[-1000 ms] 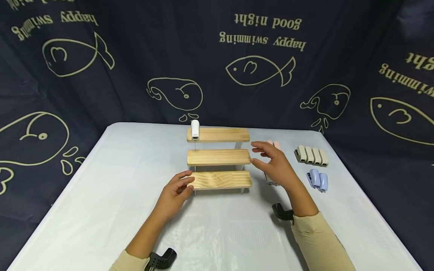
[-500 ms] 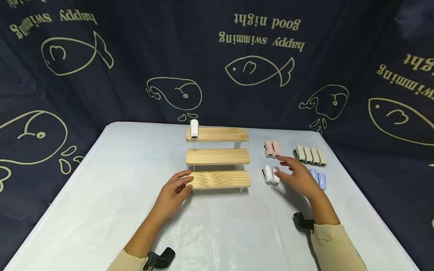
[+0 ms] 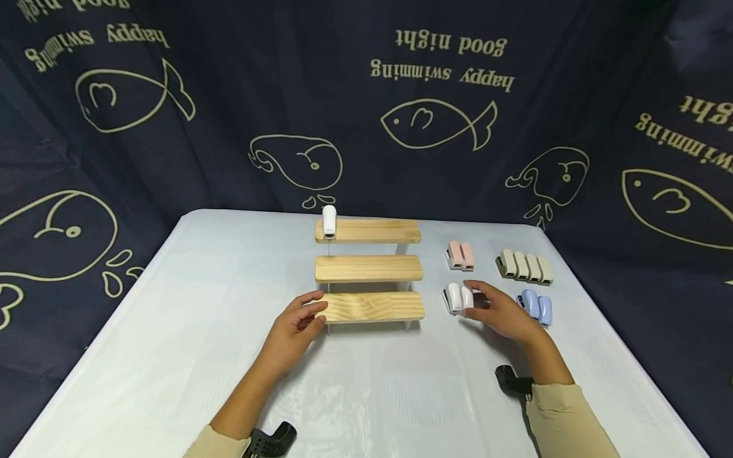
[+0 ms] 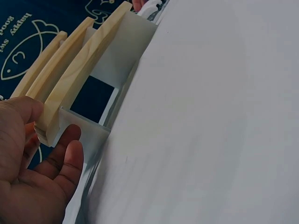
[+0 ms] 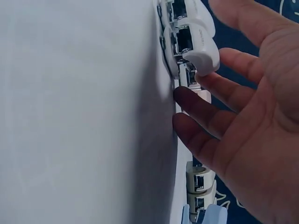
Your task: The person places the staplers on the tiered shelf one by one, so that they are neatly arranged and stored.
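Right hand (image 3: 501,312) has closed in, pinching the rightmost white stapler (image 3: 467,298) on the white-covered bench (image 3: 366,388), before a dark fish-printed curtain (image 3: 355,95); left hand (image 3: 289,334), unmoved, grips the lowest wooden shelf (image 3: 372,306).

"Happy swimming" (image 3: 442,76) and "good night" (image 3: 451,42), upside down, stand on the dark cloth (image 3: 355,95) at the far side — repeated left and right, partly cut off; tiny print (image 5: 202,33) on a white stapler (image 5: 204,52) — unreadable.
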A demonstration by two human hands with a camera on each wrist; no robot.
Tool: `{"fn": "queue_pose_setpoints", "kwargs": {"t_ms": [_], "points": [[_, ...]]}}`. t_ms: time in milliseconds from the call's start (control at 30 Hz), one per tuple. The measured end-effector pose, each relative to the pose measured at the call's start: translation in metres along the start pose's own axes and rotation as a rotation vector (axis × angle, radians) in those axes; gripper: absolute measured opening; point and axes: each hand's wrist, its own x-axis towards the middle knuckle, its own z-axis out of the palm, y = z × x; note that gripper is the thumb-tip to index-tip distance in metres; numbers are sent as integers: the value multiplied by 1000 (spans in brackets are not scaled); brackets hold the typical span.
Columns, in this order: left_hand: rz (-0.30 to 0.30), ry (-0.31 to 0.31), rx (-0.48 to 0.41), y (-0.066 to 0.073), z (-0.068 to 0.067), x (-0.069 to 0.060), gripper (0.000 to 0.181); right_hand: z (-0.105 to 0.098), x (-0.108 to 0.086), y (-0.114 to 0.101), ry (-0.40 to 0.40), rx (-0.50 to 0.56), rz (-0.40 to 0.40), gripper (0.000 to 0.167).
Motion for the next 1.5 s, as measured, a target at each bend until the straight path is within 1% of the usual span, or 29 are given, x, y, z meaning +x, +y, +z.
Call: {"fn": "queue_pose_setpoints", "kwargs": {"t_ms": [200,433,567,700,867,1033,1233,1500], "points": [[20,1,-19,1,0,-1,29,1,-1,4,-9,17,2,65],[10,1,-6,3,-1,-1,30,5,0,7,-8,-29,-17,64],[9,-7,-4,2,-1,-2,30,6,-1,8,1,-54,-15,63],[13,-5,0,0,-1,-1,30,6,-1,7,-5,-79,-35,64],[14,-11,-20,1,-1,0,30,7,-1,6,-4,-107,-53,64],[13,-11,-42,2,0,-1,31,8,-2,7,3,-108,-64,64],[10,-11,-37,2,1,-1,32,7,-2,8,12,-129,-53,64],[2,-13,-21,2,-2,-1,31,7,-2,9,17,-124,-32,65]]}}
